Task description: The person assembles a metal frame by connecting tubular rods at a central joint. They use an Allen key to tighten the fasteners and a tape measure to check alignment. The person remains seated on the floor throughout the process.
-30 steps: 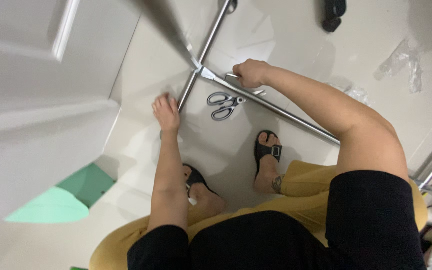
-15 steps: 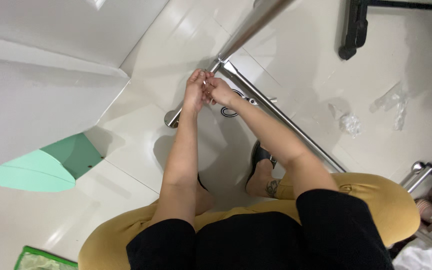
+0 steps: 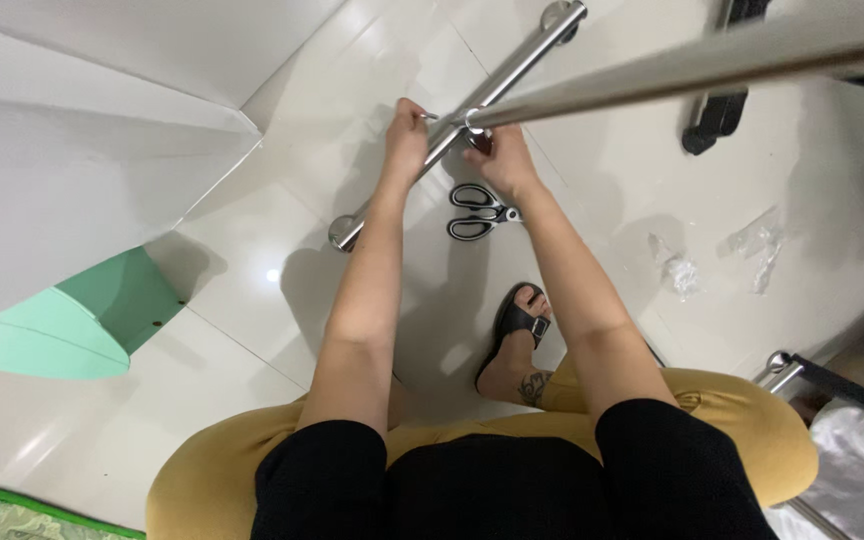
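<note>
Glossy white floor tiles [image 3: 252, 300] frame both hands, left hand [image 3: 407, 135] and right hand [image 3: 497, 160], fingers clenched around a small fastener at the steel tube [image 3: 512, 70] joint. Holding the tube steady while turning seems wise, with the scissors [image 3: 480, 210] lying just beside.

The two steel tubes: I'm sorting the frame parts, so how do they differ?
The floor tube lies on the tiles with round end caps; the raised tube slants above the floor, its far end out of frame. The left hand grips the floor tube, the right hand is at the raised tube's end. Both are shiny round metal.
</note>
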